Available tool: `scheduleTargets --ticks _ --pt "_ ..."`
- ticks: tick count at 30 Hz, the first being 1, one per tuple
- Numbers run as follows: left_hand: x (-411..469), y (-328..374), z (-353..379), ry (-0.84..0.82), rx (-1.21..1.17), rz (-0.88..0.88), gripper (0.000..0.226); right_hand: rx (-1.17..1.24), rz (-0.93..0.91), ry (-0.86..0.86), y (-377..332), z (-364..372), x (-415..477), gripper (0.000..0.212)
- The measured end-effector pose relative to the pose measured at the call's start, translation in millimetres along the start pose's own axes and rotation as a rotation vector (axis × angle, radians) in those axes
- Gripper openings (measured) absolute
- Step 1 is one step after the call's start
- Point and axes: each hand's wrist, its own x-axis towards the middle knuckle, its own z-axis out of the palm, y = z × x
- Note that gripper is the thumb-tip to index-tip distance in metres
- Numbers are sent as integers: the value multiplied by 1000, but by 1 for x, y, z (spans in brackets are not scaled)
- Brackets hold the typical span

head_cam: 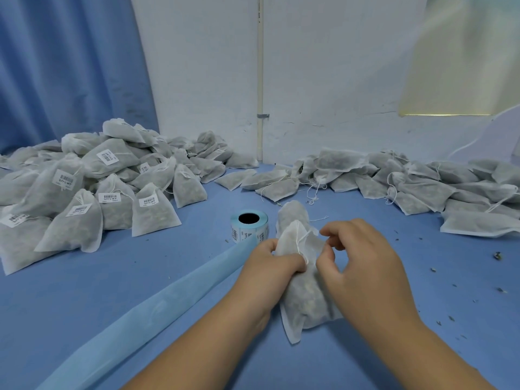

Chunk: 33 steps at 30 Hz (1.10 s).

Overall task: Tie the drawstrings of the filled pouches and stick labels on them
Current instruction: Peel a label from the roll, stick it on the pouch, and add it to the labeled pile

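- Left hand [270,266]'s fingers are gripping the pouch [306,296] by its neck; the tying step seems in hand.
- Right hand [363,266]'s fingers are curling just beside the drawstring [299,240]; whether they are pinching it, I cannot tell.
- Next is probably calling for a tight knot, then the label roll [249,226] just beyond the fingers.

The blue surface [112,291] carried a heap of labelled pouches [84,192] at 10 o'clock and unlabelled pouches [408,181] at 2 o'clock. A label roll [249,226] stood near centre, with 1 pouch [306,299] at its 5 o'clock. A pale blue strip [140,313] ran toward 7 o'clock, and dried crumbs [497,256] lay scattered at 3 o'clock.
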Motion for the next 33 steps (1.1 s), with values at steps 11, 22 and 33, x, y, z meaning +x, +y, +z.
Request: scheduleTargets --ticks 11,22,33 --pt "0 -1 1 16 26 -3 53 57 -33 -110 1 2 -3 29" --pt "-11 8 4 38 170 84 42 151 43 -236 1 7 -5 25" --pt "-10 12 3 -17 107 72 39 64 38 -343 2 3 -3 26"
